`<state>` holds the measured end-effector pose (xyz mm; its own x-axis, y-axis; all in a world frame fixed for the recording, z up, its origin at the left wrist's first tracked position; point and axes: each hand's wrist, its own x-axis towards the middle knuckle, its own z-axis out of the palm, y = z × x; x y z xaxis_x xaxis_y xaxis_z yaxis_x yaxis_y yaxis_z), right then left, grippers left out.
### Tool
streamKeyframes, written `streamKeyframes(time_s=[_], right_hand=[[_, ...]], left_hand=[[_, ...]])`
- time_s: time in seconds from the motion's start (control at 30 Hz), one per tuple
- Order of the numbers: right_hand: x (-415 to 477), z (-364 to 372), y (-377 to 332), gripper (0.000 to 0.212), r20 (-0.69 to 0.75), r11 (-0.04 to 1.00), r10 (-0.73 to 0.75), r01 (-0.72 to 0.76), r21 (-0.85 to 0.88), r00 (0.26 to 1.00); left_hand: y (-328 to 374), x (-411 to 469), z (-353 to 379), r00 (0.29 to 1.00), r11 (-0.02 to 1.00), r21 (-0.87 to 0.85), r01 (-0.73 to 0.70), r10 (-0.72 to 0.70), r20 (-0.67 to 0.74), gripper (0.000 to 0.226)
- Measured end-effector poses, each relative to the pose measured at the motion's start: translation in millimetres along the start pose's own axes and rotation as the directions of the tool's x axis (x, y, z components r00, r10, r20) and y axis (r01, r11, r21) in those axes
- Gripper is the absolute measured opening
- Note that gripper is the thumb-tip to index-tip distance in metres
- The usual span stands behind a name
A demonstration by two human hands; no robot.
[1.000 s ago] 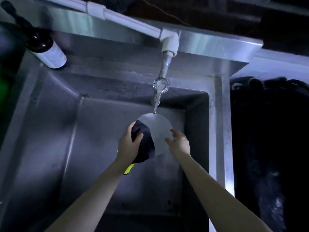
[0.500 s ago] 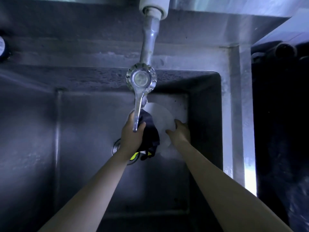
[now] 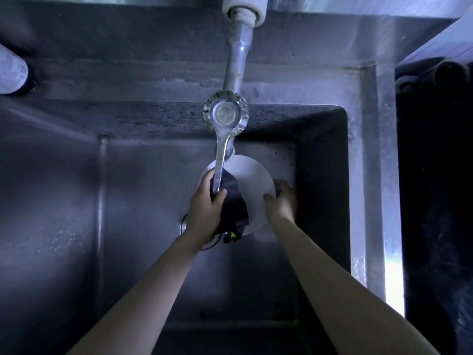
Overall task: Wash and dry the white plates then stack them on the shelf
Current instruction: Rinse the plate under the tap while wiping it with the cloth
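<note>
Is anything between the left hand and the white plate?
Yes. A dark cloth lies between the left hand and the white plate. The right hand holds the plate's edge bare.

The tap lever (image 3: 220, 160) hangs just over the left hand (image 3: 204, 208); the sink (image 3: 64, 226) lies open to its left.

One white plate (image 3: 252, 180), one dark cloth (image 3: 231, 203), one tap (image 3: 225, 116), two hands (image 3: 204, 208)
</note>
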<state>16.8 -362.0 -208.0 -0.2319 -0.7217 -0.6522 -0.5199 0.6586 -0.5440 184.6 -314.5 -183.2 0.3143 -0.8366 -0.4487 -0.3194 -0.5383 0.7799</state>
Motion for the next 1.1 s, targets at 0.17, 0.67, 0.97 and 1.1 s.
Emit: streamKeyframes(time_s=[0.17, 0.67, 0.97, 1.1], right_hand=[[-17, -6, -11, 0.032, 0.06, 0.998, -0.055, 0.053, 0.028, 0.997], [-175, -104, -32, 0.055, 0.259, 0.895, -0.306, 0.183, 0.408, 0.916], [-270, -150, -32, 0.054, 0.218, 0.714, -0.52, 0.279, 0.642, 0.826], [-288, -153, -36, 0.054, 0.151, 0.688, -0.505, 0.29, 0.665, 0.85]], left_hand=[[5, -16, -12, 1.0, 1.0, -0.009, -0.018, 0.018, 0.006, 0.055], [106, -157, -117, 0.803, 0.637, 0.547, -0.544, 0.583, 0.12, 0.069], [137, -191, -126, 0.791, 0.785, 0.582, -0.213, 0.488, -0.369, 0.031], [160, -227, -119, 0.754, 0.747, 0.601, -0.284, 0.561, -0.342, 0.029]])
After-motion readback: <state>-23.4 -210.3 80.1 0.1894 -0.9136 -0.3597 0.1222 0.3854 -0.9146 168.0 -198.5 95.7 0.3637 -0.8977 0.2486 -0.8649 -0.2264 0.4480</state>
